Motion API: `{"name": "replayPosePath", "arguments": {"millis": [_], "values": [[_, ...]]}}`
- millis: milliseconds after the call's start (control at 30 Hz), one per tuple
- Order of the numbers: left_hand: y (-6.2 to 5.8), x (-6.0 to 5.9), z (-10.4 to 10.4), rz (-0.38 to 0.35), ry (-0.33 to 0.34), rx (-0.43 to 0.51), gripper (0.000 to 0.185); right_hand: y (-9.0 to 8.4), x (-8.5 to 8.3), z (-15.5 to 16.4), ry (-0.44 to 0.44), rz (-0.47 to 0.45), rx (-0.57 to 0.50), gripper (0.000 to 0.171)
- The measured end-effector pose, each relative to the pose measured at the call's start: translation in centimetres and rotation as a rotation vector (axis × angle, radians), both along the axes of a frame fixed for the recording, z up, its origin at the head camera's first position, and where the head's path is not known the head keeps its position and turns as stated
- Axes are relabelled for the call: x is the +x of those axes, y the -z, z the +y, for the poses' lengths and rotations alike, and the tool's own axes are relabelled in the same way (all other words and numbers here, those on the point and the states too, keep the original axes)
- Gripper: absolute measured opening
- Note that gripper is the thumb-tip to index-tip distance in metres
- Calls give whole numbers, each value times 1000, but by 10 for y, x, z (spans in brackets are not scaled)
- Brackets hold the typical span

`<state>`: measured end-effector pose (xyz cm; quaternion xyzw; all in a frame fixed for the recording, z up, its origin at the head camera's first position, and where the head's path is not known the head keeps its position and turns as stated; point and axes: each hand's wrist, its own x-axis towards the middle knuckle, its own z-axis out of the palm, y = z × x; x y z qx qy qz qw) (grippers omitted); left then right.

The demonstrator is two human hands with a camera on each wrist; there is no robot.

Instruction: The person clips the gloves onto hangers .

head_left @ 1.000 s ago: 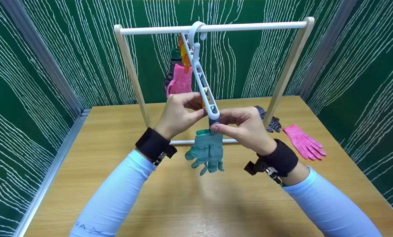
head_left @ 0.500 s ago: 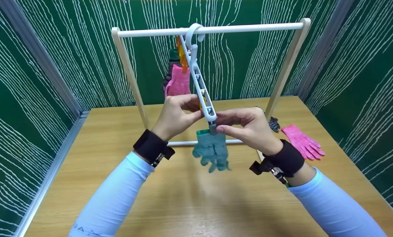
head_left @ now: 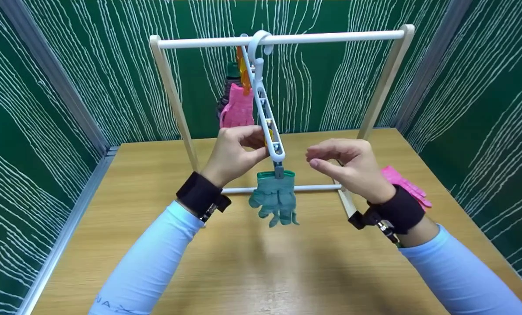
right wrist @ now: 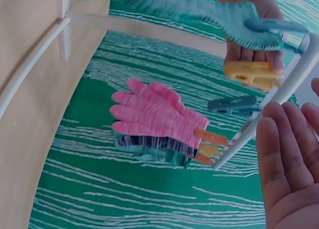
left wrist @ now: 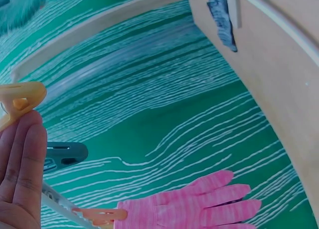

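Note:
A white clip hanger (head_left: 266, 114) hangs by its hook from the rack's top bar (head_left: 331, 37). My left hand (head_left: 256, 146) grips the hanger's lower end beside a yellow clip (right wrist: 249, 73). Under that end a teal glove (head_left: 275, 197) dangles from a grey clip (head_left: 278, 170). My right hand (head_left: 318, 158) hovers just right of the clip, fingers relaxed and holding nothing. Further back on the hanger hangs a pink glove (head_left: 236, 109), with a dark striped glove (right wrist: 149, 150) behind it.
The wooden rack (head_left: 173, 96) stands on a wooden table (head_left: 252, 271) walled in by green panels. A second pink glove (head_left: 407, 186) lies on the table behind my right wrist. Another striped glove (left wrist: 222, 19) lies on the table near the rack's foot.
My right hand has let go of the grey clip and moved to the right. The teal glove now hangs free from the clip. My left hand keeps its hold.

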<state>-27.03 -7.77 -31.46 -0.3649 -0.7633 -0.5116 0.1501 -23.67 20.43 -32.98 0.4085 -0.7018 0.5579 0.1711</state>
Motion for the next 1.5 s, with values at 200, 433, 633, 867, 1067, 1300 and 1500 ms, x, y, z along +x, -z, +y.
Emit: {"name": "replayPosePath", "arguments": {"millis": [200, 433, 633, 867, 1067, 1300, 1500], "values": [[-1, 0, 0, -6, -8, -21, 25, 1, -1, 14, 86, -8, 32, 18], [1, -1, 0, -4, -10, -12, 25, 5, -3, 32, 209, -21, 84, 22], [3, -1, 0, 2, -4, -1, 23, 8, -5, 46, 268, -53, 88, 23], [1, 0, -2, 9, -14, 0, 23, 9, -8, 61, 337, -32, 73, 26], [2, 0, -2, 34, -15, -1, 22, 7, -8, 71, 391, -69, 46, 27], [2, 1, -2, 34, -13, 3, 22, 5, -7, 89, 464, -116, 66, 25], [2, 1, -2, 19, -22, -6, 22, 9, -10, 103, 524, -117, 75, 25]]}}
